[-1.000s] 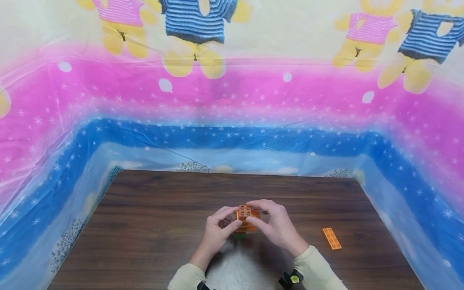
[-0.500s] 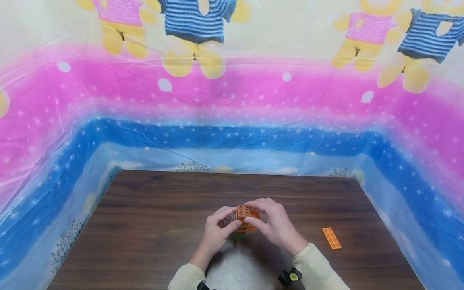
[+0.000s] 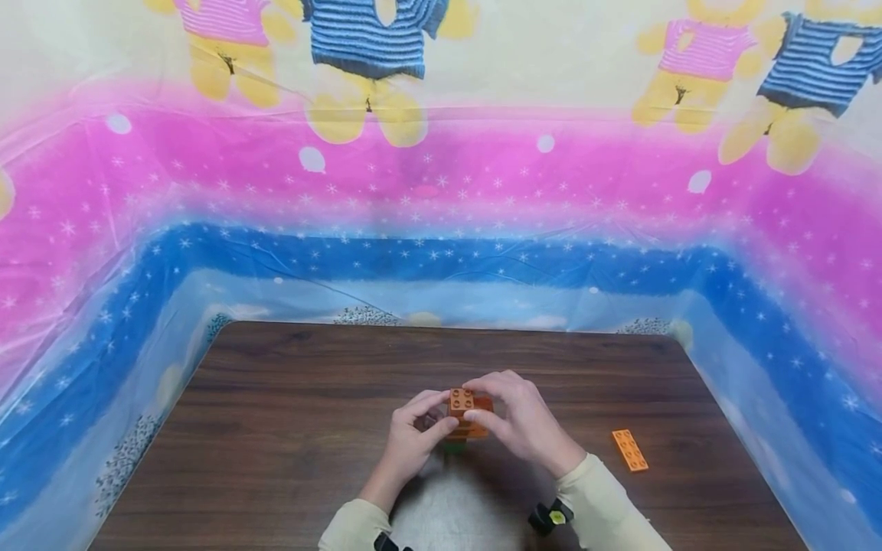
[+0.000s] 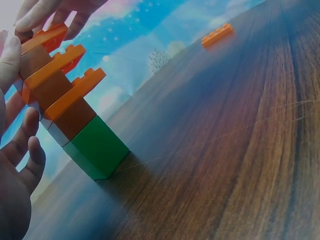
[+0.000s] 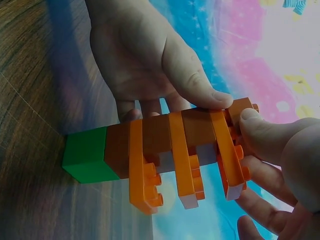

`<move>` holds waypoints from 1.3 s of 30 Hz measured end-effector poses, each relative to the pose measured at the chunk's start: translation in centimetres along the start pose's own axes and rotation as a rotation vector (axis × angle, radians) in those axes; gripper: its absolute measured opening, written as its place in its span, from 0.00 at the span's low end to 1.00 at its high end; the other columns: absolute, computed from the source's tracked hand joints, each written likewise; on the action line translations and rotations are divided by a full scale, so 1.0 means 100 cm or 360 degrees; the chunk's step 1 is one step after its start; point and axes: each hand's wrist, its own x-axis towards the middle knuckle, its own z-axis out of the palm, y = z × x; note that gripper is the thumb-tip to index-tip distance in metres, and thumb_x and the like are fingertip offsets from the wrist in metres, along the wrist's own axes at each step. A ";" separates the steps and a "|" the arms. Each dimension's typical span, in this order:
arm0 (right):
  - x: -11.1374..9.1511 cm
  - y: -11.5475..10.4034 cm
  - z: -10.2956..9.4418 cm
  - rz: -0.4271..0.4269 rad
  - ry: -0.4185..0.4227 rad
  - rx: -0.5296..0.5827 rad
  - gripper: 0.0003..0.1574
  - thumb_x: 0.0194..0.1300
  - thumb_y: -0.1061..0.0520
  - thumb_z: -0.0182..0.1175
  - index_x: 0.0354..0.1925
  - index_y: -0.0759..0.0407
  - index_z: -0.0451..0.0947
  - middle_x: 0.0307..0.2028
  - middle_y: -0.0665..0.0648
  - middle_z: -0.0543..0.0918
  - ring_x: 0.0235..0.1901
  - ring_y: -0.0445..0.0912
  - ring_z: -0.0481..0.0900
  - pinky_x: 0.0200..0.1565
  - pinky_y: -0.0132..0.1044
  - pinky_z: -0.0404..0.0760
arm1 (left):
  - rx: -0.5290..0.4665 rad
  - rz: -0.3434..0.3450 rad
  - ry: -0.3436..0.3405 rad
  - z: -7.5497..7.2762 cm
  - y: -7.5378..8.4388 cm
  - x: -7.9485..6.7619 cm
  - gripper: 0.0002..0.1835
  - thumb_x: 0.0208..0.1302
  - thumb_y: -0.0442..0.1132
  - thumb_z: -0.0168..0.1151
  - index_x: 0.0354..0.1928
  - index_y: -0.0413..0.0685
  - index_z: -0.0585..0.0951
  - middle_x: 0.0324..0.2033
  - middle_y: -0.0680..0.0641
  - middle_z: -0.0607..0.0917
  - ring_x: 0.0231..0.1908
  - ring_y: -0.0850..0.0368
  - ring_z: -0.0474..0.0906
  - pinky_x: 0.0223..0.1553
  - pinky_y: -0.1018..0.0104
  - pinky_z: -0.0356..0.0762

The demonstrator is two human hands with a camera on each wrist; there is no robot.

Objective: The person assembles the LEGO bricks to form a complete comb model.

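A tower of toy building bricks stands on the table, with a green brick [image 4: 97, 147] at its base. Above the green, brown bricks alternate with orange plates [image 5: 184, 160] that jut out to one side. My left hand [image 3: 408, 438] holds the tower's upper part between thumb and fingers; its thumb lies on the top orange plate in the right wrist view. Between the thumb and fingers of my right hand [image 3: 525, 422] is the brown two-by-two brick [image 3: 461, 399] at the very top. Whether that brick is fully seated cannot be told.
A loose orange plate [image 3: 630, 450] with studs up lies on the wooden table [image 3: 289, 398], right of the hands. Behind and beside the table hangs a patterned cloth [image 3: 441, 260] in pink and blue.
The right hand and the top brown brick have shifted very slightly left. The left hand keeps its place on the tower, and the loose plate has not moved.
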 end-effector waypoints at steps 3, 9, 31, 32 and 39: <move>0.000 0.001 0.000 -0.0010 0.0000 -0.0012 0.21 0.66 0.54 0.75 0.56 0.55 0.87 0.48 0.47 0.90 0.49 0.42 0.82 0.49 0.44 0.83 | 0.0008 0.0000 -0.0009 -0.001 0.000 0.000 0.18 0.66 0.28 0.71 0.58 0.40 0.86 0.46 0.40 0.88 0.36 0.58 0.82 0.34 0.65 0.81; 0.000 0.001 0.000 0.0002 0.0001 -0.0014 0.21 0.66 0.53 0.75 0.56 0.52 0.87 0.48 0.45 0.89 0.49 0.42 0.83 0.49 0.44 0.83 | 0.0005 -0.0019 -0.0016 -0.001 0.002 0.000 0.18 0.66 0.27 0.71 0.58 0.40 0.86 0.47 0.41 0.88 0.37 0.58 0.83 0.35 0.63 0.82; -0.001 0.004 0.001 0.0013 0.0012 0.0025 0.21 0.67 0.51 0.74 0.57 0.49 0.86 0.49 0.45 0.89 0.50 0.42 0.83 0.50 0.46 0.84 | 0.0159 0.0179 -0.0015 0.000 0.018 0.013 0.20 0.63 0.26 0.72 0.58 0.43 0.86 0.49 0.45 0.89 0.44 0.47 0.82 0.40 0.51 0.81; -0.001 0.004 0.001 0.0014 0.0013 0.0022 0.21 0.67 0.51 0.74 0.57 0.49 0.86 0.49 0.45 0.89 0.50 0.42 0.83 0.50 0.46 0.84 | 0.0166 0.0178 -0.0013 0.001 0.018 0.013 0.20 0.63 0.26 0.72 0.57 0.43 0.86 0.49 0.44 0.89 0.44 0.47 0.82 0.39 0.51 0.82; -0.002 0.005 0.003 0.0008 0.0033 0.0016 0.21 0.66 0.51 0.75 0.56 0.50 0.87 0.50 0.45 0.89 0.50 0.42 0.83 0.50 0.44 0.84 | 0.0200 0.0177 0.0000 0.001 0.014 0.012 0.20 0.64 0.26 0.72 0.56 0.46 0.87 0.48 0.45 0.89 0.44 0.50 0.83 0.38 0.51 0.82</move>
